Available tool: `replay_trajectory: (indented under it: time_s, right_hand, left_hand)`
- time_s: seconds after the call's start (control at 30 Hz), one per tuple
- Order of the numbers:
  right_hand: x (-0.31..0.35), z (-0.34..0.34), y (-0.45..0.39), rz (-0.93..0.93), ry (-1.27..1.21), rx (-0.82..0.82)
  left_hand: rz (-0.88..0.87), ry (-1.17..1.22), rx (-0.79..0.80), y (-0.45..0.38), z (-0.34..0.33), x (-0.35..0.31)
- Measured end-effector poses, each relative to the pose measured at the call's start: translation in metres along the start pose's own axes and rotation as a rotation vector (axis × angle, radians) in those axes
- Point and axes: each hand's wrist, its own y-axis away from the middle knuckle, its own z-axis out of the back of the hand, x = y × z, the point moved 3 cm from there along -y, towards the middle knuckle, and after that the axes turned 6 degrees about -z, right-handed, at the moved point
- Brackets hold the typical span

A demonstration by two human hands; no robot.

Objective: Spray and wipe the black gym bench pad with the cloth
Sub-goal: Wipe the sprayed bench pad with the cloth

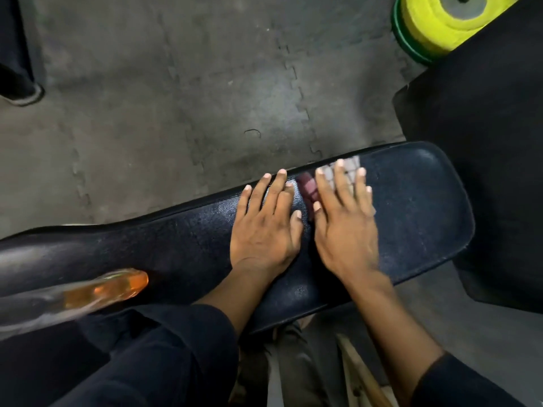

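Observation:
The black gym bench pad runs across the view from lower left to right. A checked cloth with a reddish part lies on its far edge, mostly hidden under my fingers. My right hand is pressed flat on the cloth with its fingers spread. Just to its left, my left hand lies flat on the pad, fingers apart, its index finger touching the cloth's edge. A clear spray bottle of orange liquid lies blurred on the pad at the lower left.
Grey interlocking floor mats lie beyond the bench. A yellow and green weight plate stands at the top right beside another black pad. Someone's shoe is at the far left. My dark trouser leg is in front.

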Motion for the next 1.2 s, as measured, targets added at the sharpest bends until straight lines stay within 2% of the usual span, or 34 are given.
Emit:
replay_trajectory:
  time_s: [0.23,0.33,0.4,0.47,0.57,0.63,0.77,0.9,1.0,1.1,1.2]
  right_hand:
    - [-0.003,-0.021,0.082,0.062,0.018,0.046]
    - [-0.017,-0.015,0.090,0.121,0.064,0.054]
    - [-0.019,-0.011,0.081,0.057,0.034,0.054]
    - [-0.010,-0.008,0.063,-0.086,-0.036,0.024]
    - [0.027,-0.015,0.043,-0.233,-0.089,-0.009]
    - [0.060,-0.025,0.048,-0.135,-0.043,0.007]
    - [0.109,-0.056,0.106,0.210,0.047,0.055]
    - [0.100,-0.069,0.161,0.340,0.061,0.116]
    - [0.081,-0.063,0.168,0.388,0.117,0.136]
    - [0.077,-0.055,0.142,0.263,0.032,0.109]
    - [0.104,-0.055,0.114,0.102,-0.018,0.063]
  left_hand:
    - [-0.038,0.132,-0.001,0.005,0.002,0.006]
    - [-0.077,0.174,-0.002,0.010,0.004,0.011]
    - [-0.096,0.206,-0.010,0.027,0.006,0.017]
    - [-0.122,0.215,-0.017,0.060,0.005,0.022]
    - [-0.159,0.189,-0.013,0.126,0.001,0.038]
    - [-0.168,0.180,-0.002,0.166,0.000,0.051]
    - [-0.134,0.212,0.032,0.227,0.006,0.076]
    - [-0.081,0.280,0.051,0.261,0.019,0.094]
    - [-0.044,0.362,0.025,0.269,0.026,0.104]
    - [-0.027,0.401,-0.004,0.272,0.027,0.110]
    - [0.021,0.462,-0.058,0.274,0.022,0.110]
